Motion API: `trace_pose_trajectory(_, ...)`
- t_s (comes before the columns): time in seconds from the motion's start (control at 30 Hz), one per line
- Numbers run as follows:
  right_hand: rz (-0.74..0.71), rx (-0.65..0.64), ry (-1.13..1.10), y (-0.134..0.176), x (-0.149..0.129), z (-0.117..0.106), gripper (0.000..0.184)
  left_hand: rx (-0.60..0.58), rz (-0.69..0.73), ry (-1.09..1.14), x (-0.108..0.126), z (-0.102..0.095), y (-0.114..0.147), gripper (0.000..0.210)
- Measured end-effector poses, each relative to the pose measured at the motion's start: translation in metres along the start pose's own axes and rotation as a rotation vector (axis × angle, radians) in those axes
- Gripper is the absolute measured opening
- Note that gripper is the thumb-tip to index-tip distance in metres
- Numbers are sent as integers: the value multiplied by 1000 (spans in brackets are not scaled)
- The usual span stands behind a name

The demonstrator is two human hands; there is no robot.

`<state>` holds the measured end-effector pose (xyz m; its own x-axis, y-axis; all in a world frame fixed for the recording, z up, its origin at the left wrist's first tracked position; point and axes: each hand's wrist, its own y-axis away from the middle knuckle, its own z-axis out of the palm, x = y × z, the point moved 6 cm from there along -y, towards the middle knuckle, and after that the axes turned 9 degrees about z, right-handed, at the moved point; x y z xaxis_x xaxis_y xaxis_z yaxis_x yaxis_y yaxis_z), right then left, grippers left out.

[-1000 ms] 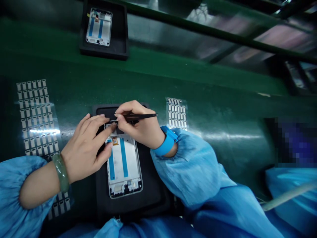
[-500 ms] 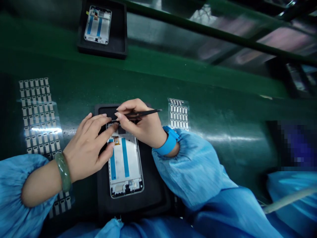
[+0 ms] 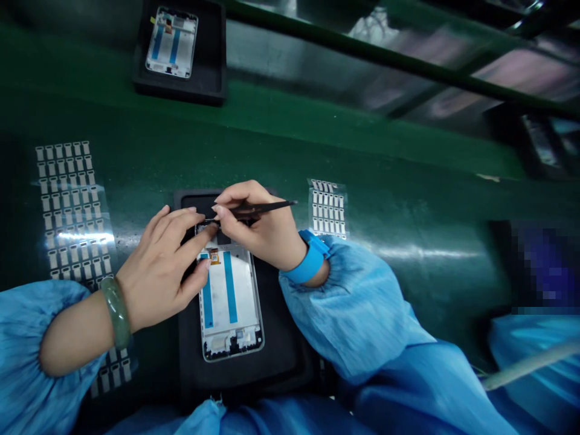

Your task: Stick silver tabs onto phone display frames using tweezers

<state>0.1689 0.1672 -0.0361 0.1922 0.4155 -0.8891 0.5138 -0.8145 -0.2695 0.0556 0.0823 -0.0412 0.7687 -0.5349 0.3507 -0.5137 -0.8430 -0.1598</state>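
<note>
A white phone frame [image 3: 242,284] with two blue strips lies in a black tray [image 3: 285,356] in front of me. My left hand [image 3: 165,260], a green bangle at its wrist, rests over the frame's upper left. Its fingers are stretched out, with the index fingertip on the top end and the thumb by a small orange flex cable [image 3: 214,258]. My right hand [image 3: 258,226] pinches black tweezers [image 3: 267,207] above the top end. The tweezers' tips, and whatever they touch, are hidden behind my fingers.
On the green bench lie a long sheet of small pale parts [image 3: 75,205] at left and a shorter sheet [image 3: 327,208] at right. A black tray [image 3: 211,72] holding another phone frame [image 3: 173,45] sits at the back. A dark rail [image 3: 344,45] crosses behind.
The back tray with its phone frame has slid slightly left. Both my hands, the tweezers and the near phone frame stay almost exactly where they were.
</note>
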Motion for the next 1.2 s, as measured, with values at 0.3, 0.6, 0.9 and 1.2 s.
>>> trace_pose_trajectory(0.3,-112,42,156,2,-9,1,10,2,2,-5,0,0,1,40)
trace_pose_trajectory(0.6,-27,9,83,0,-4,0,7,0,15,-16,2,-1,0,40)
trace_pose_trajectory(0.9,41,-5,-10,-2,0,-2,5,0,16,-23,2,-1,0,41)
trace_pose_trajectory(1.2,138,-6,-110,-2,5,-3,9,31,17,21,1,-2,1,37)
